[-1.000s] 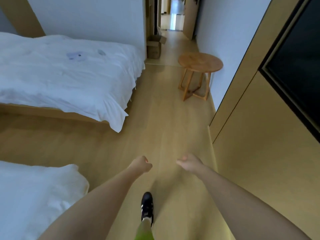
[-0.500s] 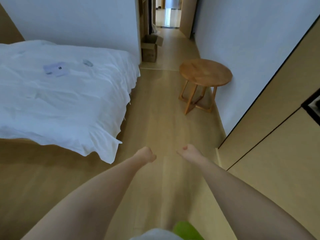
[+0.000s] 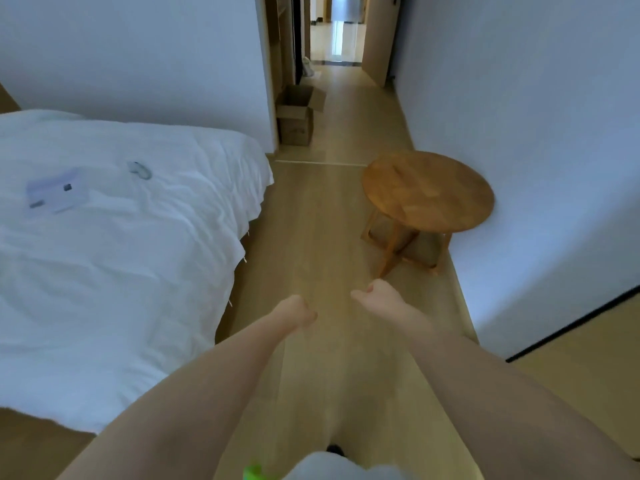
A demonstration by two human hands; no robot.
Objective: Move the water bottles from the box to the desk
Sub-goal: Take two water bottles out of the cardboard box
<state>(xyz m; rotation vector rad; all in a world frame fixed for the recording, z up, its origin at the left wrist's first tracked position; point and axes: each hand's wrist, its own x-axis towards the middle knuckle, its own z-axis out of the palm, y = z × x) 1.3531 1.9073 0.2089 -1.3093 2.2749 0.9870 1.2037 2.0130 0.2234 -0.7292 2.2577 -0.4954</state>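
An open brown cardboard box (image 3: 295,123) stands on the floor far ahead, at the wall corner where the hallway begins. Its inside is too dark to show any water bottles. No desk is in view. Both my arms reach forward over the wooden floor. My left hand (image 3: 294,311) has its fingers curled into a fist and holds nothing. My right hand (image 3: 379,296) is curled the same way and is also empty. Both hands are well short of the box.
A bed (image 3: 114,258) with a white cover fills the left side, with a pale card (image 3: 57,192) and a small object (image 3: 140,169) on it. A round wooden side table (image 3: 427,192) stands against the right wall. A floor strip between them leads into the hallway (image 3: 341,39).
The view has advanced along the floor; the box, round table and bed are closer and larger. Both hands stay curled and empty in front of me.
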